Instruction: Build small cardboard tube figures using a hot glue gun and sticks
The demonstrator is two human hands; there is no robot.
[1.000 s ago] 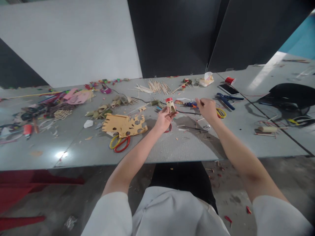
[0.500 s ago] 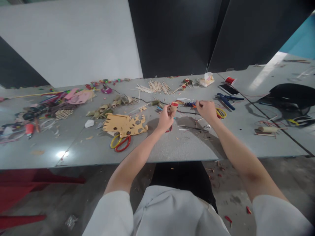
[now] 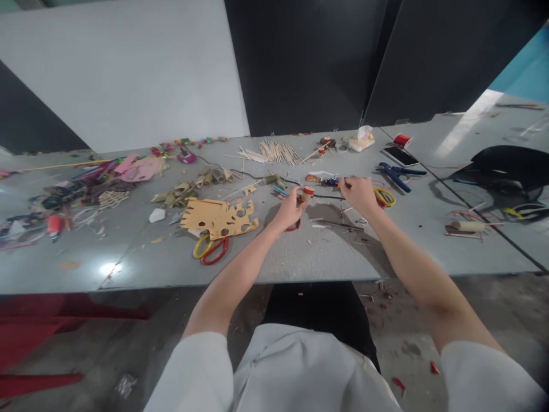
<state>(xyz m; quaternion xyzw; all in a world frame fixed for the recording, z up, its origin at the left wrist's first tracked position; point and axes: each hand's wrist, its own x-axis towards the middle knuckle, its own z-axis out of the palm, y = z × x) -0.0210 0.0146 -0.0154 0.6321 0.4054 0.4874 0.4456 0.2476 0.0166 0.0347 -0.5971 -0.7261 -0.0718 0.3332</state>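
Observation:
My left hand (image 3: 289, 210) is closed around a short bamboo tube (image 3: 307, 195) with a red band at its top end, held above the table. To its right, my right hand (image 3: 358, 193) is raised with thumb and fingertips pinched together. Whatever those fingers hold is too fine to see. Just behind the right hand lie a dark blue tool (image 3: 329, 182) and a black cord. Yellow and red scissor handles (image 3: 385, 198) show beside the right wrist, partly hidden by it.
Cut cardboard (image 3: 218, 219) lies over red-and-yellow scissors (image 3: 214, 250) at left. Behind are bamboo pieces (image 3: 182, 193) and thin sticks (image 3: 278, 152). At right lie blue pliers (image 3: 397, 175), a phone (image 3: 404, 155), a red thread spool (image 3: 402, 140) and a black bag (image 3: 508, 166).
My left hand has lowered slightly and moved a little right, tipping the bamboo tube. My right hand has shifted slightly left, so the hands are closer together.

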